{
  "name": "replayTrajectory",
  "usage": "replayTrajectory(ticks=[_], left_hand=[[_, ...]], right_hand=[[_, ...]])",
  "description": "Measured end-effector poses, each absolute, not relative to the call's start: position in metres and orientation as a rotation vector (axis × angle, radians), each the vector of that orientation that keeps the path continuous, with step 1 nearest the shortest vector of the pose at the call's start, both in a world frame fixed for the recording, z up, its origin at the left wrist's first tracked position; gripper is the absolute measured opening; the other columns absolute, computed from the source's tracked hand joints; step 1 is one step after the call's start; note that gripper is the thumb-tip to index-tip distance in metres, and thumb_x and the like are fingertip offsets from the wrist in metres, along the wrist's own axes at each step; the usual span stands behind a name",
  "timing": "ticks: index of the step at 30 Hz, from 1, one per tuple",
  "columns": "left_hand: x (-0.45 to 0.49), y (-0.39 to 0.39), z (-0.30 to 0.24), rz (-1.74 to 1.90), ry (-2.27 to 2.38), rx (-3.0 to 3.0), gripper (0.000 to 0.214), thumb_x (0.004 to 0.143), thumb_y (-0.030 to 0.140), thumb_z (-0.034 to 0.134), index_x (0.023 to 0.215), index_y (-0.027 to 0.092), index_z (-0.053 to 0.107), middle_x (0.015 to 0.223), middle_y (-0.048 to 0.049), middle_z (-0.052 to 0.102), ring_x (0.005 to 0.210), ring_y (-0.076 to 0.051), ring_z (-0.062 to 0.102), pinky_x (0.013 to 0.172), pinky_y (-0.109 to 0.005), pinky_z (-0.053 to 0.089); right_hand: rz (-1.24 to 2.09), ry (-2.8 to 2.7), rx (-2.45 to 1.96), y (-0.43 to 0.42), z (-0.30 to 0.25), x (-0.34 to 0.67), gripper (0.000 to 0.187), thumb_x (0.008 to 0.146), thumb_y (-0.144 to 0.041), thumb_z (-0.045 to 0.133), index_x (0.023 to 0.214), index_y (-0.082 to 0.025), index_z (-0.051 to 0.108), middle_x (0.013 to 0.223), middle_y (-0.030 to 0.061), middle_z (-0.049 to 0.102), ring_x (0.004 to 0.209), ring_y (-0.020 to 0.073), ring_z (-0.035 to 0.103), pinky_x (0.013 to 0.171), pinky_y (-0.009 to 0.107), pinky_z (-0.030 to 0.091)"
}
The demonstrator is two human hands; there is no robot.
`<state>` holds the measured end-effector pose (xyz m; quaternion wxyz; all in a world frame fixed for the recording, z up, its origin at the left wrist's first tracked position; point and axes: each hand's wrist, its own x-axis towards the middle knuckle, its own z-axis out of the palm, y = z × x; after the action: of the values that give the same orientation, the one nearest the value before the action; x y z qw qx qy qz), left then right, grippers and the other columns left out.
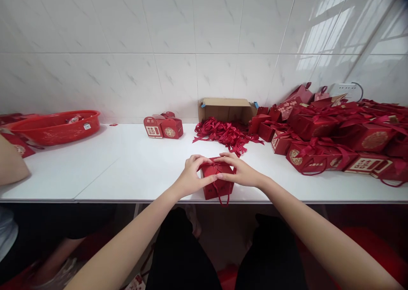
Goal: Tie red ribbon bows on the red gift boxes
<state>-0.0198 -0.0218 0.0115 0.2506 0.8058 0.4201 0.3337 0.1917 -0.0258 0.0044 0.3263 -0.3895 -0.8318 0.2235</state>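
our arms (pixel 154 215) stretched forward, left hand (pixel 193 176) and right hand (pixel 239 171) pinching the red box (pixel 209 191) up top, 囍 (pixel 154 130) on another box (pixel 154 126) back left

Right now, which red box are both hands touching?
The red box near the white table's front edge, with left hand and right hand on it. Neither hand touches the box pair farther back or the box pile at right.

Red box (pixel 208 190), cord (pixel 219 201) drooping, sits at the front of the table (pixel 127 167).
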Motion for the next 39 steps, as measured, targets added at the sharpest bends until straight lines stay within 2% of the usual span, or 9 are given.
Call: replayTrajectory(ticks=[13,16,18,20,24,28,33,36,39], left_hand=[[-0.018,-0.021,0.013,0.805,1.168,2.099,0.03,0.07,0.038,0.069,0.095,0.024,0.062,0.113,-0.0081,0.04,0.127,-0.029,0.031,0.108,-0.048,0.027],[-0.02,-0.021,0.012,0.832,1.128,2.078,0.03,0.069,0.037,0.07,0.095,0.024,0.061,0.114,-0.008,0.041,0.125,-0.028,0.034,0.108,-0.046,0.028],[-0.021,-0.021,0.01,0.886,1.075,2.037,0.034,0.069,0.036,0.07,0.099,0.024,0.059,0.115,-0.0078,0.043,0.121,-0.025,0.04,0.105,-0.043,0.032],[-0.021,-0.02,0.009,0.961,1.079,1.927,0.036,0.072,0.038,0.067,0.102,0.023,0.056,0.117,-0.0076,0.047,0.117,-0.023,0.044,0.1,-0.04,0.037],[-0.021,-0.017,0.011,1.009,1.228,1.613,0.035,0.076,0.049,0.059,0.095,0.021,0.052,0.109,-0.0066,0.054,0.096,-0.02,0.054,0.081,-0.034,0.044],[-0.025,-0.012,0.014,0.967,1.305,1.611,0.036,0.074,0.053,0.058,0.082,0.019,0.049,0.09,-0.0025,0.056,0.078,-0.015,0.054,0.071,-0.029,0.042],[-0.025,-0.012,0.011,0.958,1.253,1.827,0.043,0.07,0.049,0.065,0.102,0.023,0.053,0.101,-0.0036,0.056,0.083,-0.017,0.055,0.077,-0.031,0.043],[-0.023,-0.016,0.008,0.953,1.118,1.956,0.037,0.071,0.046,0.066,0.099,0.023,0.057,0.107,-0.0046,0.058,0.095,-0.019,0.054,0.08,-0.031,0.044],[-0.021,-0.018,0.007,0.948,1.112,1.996,0.037,0.071,0.045,0.066,0.1,0.023,0.059,0.104,-0.0045,0.06,0.085,-0.018,0.055,0.076,-0.031,0.044]], right_hand=[[0.674,-2.072,-0.993,-0.029,0.0,0.187,0.033,0.077,-0.047,0.064,0.102,-0.025,0.065,0.127,0.0099,0.047,0.132,0.0264,0.034,0.106,0.041,0.033],[0.672,-2.022,-1.012,-0.031,-0.001,0.187,0.038,0.076,-0.047,0.065,0.106,-0.025,0.063,0.13,0.0096,0.046,0.134,0.0267,0.029,0.106,0.041,0.033],[0.689,-1.922,-1.082,-0.031,-0.001,0.188,0.046,0.078,-0.049,0.061,0.117,-0.025,0.055,0.134,0.0102,0.043,0.128,0.0262,0.038,0.1,0.041,0.039],[0.742,-1.777,-1.21,-0.029,-0.001,0.19,0.049,0.082,-0.05,0.055,0.122,-0.024,0.048,0.133,0.0118,0.043,0.11,0.0233,0.053,0.088,0.039,0.046],[0.879,-1.66,-1.405,-0.025,0.003,0.198,0.042,0.081,-0.056,0.051,0.099,-0.018,0.056,0.103,0.008,0.059,0.079,0.0157,0.057,0.071,0.031,0.046],[0.987,-1.797,-1.417,-0.025,0.008,0.203,0.048,0.078,-0.062,0.05,0.064,-0.017,0.053,0.065,-0.0011,0.051,0.062,0.0111,0.044,0.059,0.026,0.035],[1.014,-1.81,-1.356,-0.029,0.013,0.199,0.043,0.072,-0.06,0.059,0.064,-0.018,0.049,0.058,-0.0051,0.043,0.053,0.0088,0.036,0.051,0.024,0.028],[1.027,-1.786,-1.326,-0.03,0.01,0.194,0.042,0.069,-0.056,0.064,0.064,-0.019,0.045,0.058,-0.006,0.042,0.054,0.0087,0.038,0.051,0.023,0.029],[0.992,-1.737,-1.34,-0.029,0.005,0.19,0.042,0.068,-0.054,0.065,0.064,-0.019,0.042,0.059,-0.0057,0.042,0.055,0.0093,0.039,0.052,0.023,0.031]])
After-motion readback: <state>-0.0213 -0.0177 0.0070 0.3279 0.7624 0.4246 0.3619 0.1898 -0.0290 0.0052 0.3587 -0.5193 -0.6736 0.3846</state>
